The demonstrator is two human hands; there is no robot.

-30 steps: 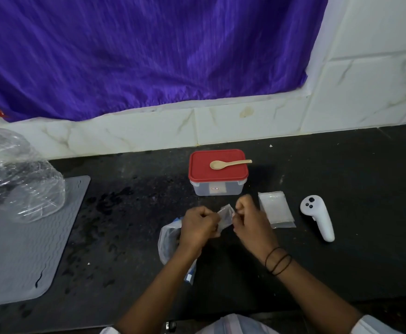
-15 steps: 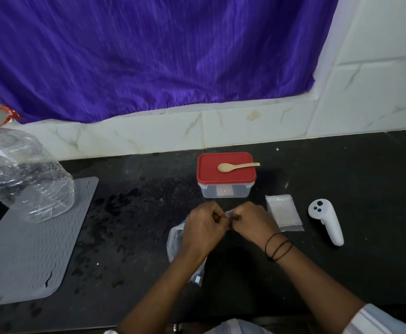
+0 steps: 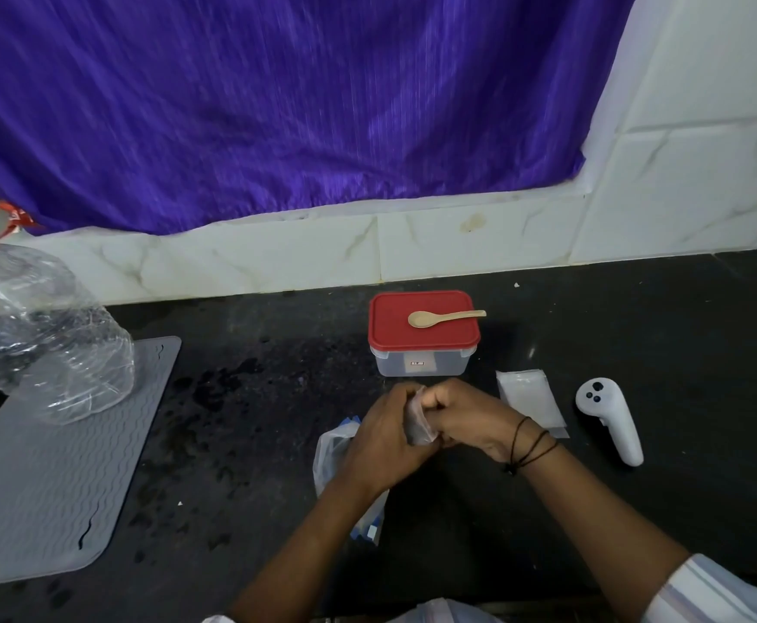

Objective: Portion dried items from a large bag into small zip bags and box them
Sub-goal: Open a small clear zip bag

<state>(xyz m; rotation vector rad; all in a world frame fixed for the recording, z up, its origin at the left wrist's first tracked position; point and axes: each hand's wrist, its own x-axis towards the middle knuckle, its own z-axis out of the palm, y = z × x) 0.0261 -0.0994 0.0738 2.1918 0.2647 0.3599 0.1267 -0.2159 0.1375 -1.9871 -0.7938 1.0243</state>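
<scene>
My left hand and my right hand are pressed together over the dark counter, both pinching one small clear zip bag between them. Its contents are hard to make out. Under my left forearm lies a larger crumpled plastic bag with blue print. A stack of empty small zip bags lies flat just right of my right hand. Behind my hands stands a clear box with a shut red lid, and a wooden spoon rests on that lid.
A white handheld controller lies at the right. A grey ribbed mat covers the left of the black counter, with a big crumpled clear plastic bag on its far end. A purple curtain and tiled wall stand behind.
My hands have closed together on the small zip bag, which was held stretched between them a second ago. The view has shifted slightly left and down.
</scene>
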